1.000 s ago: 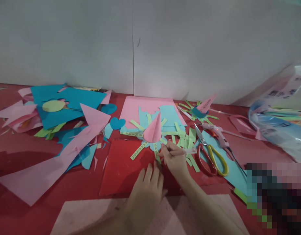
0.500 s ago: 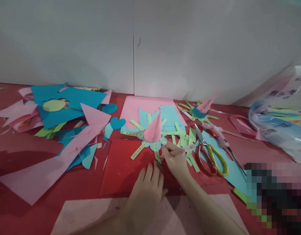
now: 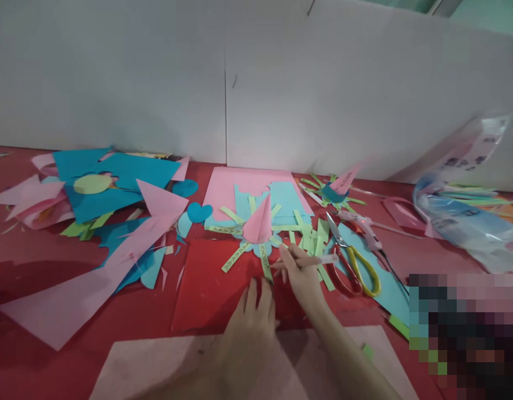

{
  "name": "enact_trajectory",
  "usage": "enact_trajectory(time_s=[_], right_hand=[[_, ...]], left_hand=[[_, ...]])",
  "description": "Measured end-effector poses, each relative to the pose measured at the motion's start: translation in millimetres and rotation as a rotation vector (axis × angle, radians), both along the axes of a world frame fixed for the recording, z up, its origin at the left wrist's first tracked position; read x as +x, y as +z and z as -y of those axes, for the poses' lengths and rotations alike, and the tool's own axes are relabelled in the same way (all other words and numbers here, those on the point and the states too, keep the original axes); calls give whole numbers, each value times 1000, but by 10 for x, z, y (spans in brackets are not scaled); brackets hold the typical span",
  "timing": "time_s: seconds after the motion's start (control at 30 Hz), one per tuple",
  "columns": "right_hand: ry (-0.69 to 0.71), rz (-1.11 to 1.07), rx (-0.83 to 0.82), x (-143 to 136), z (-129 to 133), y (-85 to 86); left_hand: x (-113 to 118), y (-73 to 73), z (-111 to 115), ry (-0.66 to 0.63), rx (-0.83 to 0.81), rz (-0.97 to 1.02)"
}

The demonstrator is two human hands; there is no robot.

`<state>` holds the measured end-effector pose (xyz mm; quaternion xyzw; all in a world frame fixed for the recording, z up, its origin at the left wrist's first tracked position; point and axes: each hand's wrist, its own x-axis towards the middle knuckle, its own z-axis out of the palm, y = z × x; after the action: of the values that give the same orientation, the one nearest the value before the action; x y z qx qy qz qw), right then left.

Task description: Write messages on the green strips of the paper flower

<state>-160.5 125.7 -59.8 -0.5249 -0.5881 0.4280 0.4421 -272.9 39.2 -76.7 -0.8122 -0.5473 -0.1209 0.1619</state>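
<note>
A pink paper cone point(image 3: 257, 223) stands on a light-blue scalloped paper base point(image 3: 256, 249), with pale-green strips radiating from it. Several strips carry drawn marks, including the front strip point(image 3: 265, 264) pointing toward me. My right hand point(image 3: 301, 278) grips a pen point(image 3: 325, 259), its point close to that front strip; whether it touches cannot be made out. My left hand point(image 3: 252, 316) lies on the red sheet point(image 3: 206, 283) with fingers stretched forward, the fingertips at the strip's near end.
Scissors point(image 3: 353, 264) and a pink glue gun point(image 3: 362, 225) lie at the right, near loose green strips point(image 3: 317, 239). Behind them sits another cone piece point(image 3: 342, 186). Pink and blue paper scraps point(image 3: 89, 283) cover the left. A plastic bag point(image 3: 468, 216) stands far right.
The view has tilted slightly upward. My right hand has moved a little away from the front strip with the pen, and more of the strip's marks show. My left hand remains nearly in place.
</note>
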Motion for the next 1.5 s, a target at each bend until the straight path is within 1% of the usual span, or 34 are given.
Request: enact_trajectory(time_s=[0.07,0.2,0.43,0.6,0.87,0.93,1.1,1.2,1.37,1.5], right_hand=[[25,3,15,22,53,0],[31,93,34,42,113,-4],[43,145,17,3,78,-6],[45,188,33,9,81,-3],[54,134,5,23,81,1],[56,167,24,23,82,-1],[11,225,69,21,85,-5],[11,219,64,23,84,-8],[22,170,27,32,89,-27],[27,85,-3,38,94,17]], left_hand=[[2,9,10,-10,-8,-27],[0,19,10,-32,-5,-65],[0,3,-4,-27,15,-41],[2,13,-8,-33,25,-63],[13,-55,4,-27,17,-9],[11,-40,10,-25,14,-14],[1,31,14,-26,24,-34],[0,42,4,-32,44,-37],[6,9,-14,-31,48,-5],[7,-19,-17,-24,43,31]])
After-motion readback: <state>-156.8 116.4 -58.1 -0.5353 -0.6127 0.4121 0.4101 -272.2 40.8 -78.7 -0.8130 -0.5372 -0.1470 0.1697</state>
